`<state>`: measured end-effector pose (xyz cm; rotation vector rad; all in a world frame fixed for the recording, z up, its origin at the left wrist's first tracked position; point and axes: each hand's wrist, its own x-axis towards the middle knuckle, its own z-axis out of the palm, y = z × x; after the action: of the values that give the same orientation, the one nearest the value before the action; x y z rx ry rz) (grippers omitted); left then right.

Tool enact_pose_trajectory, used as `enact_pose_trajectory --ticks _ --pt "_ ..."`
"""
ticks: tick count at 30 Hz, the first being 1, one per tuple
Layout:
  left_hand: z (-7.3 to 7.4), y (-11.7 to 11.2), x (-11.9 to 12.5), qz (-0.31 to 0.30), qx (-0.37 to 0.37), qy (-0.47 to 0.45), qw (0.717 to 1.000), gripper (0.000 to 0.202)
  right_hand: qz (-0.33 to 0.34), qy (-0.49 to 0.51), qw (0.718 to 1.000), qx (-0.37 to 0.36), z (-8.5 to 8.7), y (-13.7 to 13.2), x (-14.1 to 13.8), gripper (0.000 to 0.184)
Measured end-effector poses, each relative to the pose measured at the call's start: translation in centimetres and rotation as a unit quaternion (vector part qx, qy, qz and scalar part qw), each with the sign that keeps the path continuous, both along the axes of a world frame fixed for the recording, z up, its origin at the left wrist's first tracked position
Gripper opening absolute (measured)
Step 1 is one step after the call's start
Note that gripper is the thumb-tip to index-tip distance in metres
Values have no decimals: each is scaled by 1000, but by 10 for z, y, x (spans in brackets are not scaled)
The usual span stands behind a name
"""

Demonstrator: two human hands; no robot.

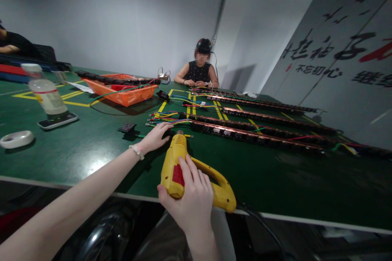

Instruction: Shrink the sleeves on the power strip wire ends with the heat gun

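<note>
My right hand (194, 195) is wrapped around the rear body of a yellow heat gun (175, 157), which has a red label. Its nozzle points away from me, toward the wires, and its loop handle lies to the right. My left hand (157, 136) is closed over a cable (141, 136) just left of the nozzle; the fingertips are partly hidden. From a black power socket (128, 128) the cable runs under that hand, and a yellow wire end with a metal terminal (190, 136) shows beyond the nozzle. Coloured wires (165, 121) fan out just past the fingers.
Long black strips with copper bars (232, 132) lie across the green table (101, 159). An orange basket (125, 97) holds more strips. A bottle (47, 94), a phone (58, 121) and a white oval object (16, 139) are at left. A person (199, 73) sits opposite.
</note>
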<state>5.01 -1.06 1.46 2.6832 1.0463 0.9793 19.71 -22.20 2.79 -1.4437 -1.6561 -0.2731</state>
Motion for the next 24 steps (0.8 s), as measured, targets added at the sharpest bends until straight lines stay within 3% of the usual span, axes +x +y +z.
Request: enact_pose_trajectory --ticks 6,16,24 --pt "-1 0 -2 2 -7 -6 1000 43 19 -13 1000 18 -1 -2 12 63" --pt "-3 1 0 22 -15 -2 1000 44 44 -84 994 53 2 -5 69 54" --pt "-2 -2 3 46 -11 2 999 44 27 -105 992 71 1 -7 68 50"
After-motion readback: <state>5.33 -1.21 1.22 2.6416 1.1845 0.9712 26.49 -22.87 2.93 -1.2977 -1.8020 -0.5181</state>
